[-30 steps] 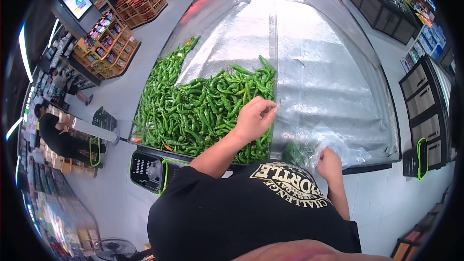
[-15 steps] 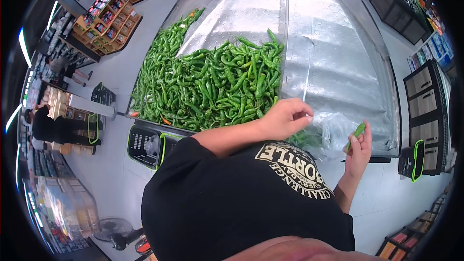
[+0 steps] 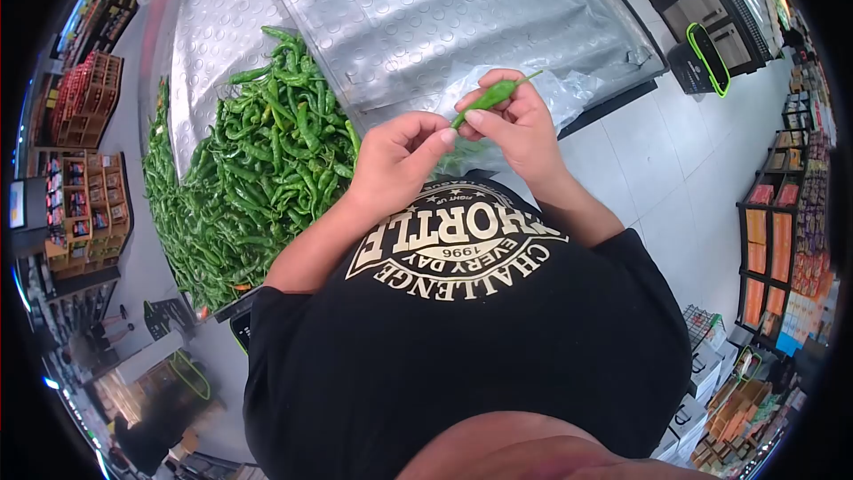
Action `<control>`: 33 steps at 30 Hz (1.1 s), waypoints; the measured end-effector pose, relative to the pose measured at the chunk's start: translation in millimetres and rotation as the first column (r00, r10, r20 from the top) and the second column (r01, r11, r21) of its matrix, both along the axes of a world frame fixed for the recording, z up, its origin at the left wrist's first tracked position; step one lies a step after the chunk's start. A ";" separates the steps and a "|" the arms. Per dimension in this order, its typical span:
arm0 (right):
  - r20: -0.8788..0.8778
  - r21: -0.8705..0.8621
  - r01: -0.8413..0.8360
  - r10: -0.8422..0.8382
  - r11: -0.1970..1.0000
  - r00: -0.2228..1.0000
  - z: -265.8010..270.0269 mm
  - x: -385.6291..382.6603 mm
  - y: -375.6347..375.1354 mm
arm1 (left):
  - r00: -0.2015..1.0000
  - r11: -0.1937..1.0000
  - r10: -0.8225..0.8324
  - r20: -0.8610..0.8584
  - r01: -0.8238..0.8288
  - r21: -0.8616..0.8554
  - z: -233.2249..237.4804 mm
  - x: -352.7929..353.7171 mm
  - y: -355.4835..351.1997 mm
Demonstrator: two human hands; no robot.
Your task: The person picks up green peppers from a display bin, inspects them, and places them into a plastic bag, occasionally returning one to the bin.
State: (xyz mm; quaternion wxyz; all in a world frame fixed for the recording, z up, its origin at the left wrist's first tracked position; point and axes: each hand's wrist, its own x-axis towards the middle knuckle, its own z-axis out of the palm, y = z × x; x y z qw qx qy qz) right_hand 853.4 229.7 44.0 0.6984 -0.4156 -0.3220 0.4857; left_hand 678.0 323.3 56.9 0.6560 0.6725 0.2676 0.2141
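Between the thumb and fingers of my right hand is a green chili pepper, its stem pointing up and to the right. My left hand is closed, thumb and fingertips pinched at the pepper's lower tip. Behind and below both hands lies a clear plastic bag with some green showing inside, partly hidden by my hands. To the left of my left hand spreads a large heap of green chili peppers on the display stand.
A silver embossed liner covers the stand, split by a clear divider. A black basket with a green handle stands on the floor at the upper right. Shelves line the right side; wooden racks stand at the left.
My view has turned, so the stand appears further left. My right hand has brought the pepper in beside my left hand, which now pinches its tip.
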 end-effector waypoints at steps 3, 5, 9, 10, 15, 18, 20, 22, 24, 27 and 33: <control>-0.015 0.002 -0.006 0.006 1.000 1.000 -0.1 -3.3 -0.9 | 1.000 0.997 0.015 0.006 -0.014 -0.081 1.4 0.8 -1.0; -0.007 0.033 0.037 -0.037 0.999 0.999 2.8 -6.0 -0.7 | 1.000 0.991 0.029 0.010 -0.027 -0.128 0.6 0.3 0.7; 0.101 0.020 0.081 -0.082 0.997 0.991 0.7 10.1 -5.0 | 0.992 0.992 0.121 0.022 -0.120 -0.042 -1.3 -4.9 5.5; 0.038 0.009 0.106 -0.106 0.994 0.994 -2.1 14.6 -4.9 | 0.987 0.988 0.152 0.053 -0.150 -0.030 -1.3 -5.5 5.8; -0.075 0.004 0.094 -0.093 0.996 0.993 -9.8 26.0 -5.7 | 0.982 0.985 0.173 0.079 -0.174 0.005 -1.4 -7.9 6.8; 0.026 -0.062 0.150 -0.149 0.987 0.989 -6.6 23.8 -4.4 | 0.981 0.984 0.173 0.091 -0.176 0.028 -0.3 -9.5 7.1; 0.041 -0.048 0.157 -0.155 0.986 0.987 -8.1 24.8 -4.6 | 0.980 0.983 0.174 0.095 -0.178 0.039 0.1 -10.4 8.0; 0.036 -0.043 0.147 -0.145 0.988 0.989 -8.5 25.1 -4.5 | 0.980 0.982 0.169 0.110 -0.176 0.062 -0.1 -10.6 9.2; 0.033 -0.036 0.140 -0.139 0.989 0.990 -9.3 25.4 -4.3 | 0.978 0.982 0.172 0.115 -0.180 0.063 -0.5 -10.4 9.8; 0.020 -0.039 0.126 -0.125 0.991 0.992 -10.0 26.0 -4.5 | 0.977 0.982 0.171 0.128 -0.179 0.056 -1.1 -9.0 10.0; 0.090 -0.073 0.183 -0.177 0.980 0.980 -10.4 22.5 -5.3 | 0.991 0.992 0.106 0.079 -0.110 0.054 0.6 -8.9 9.0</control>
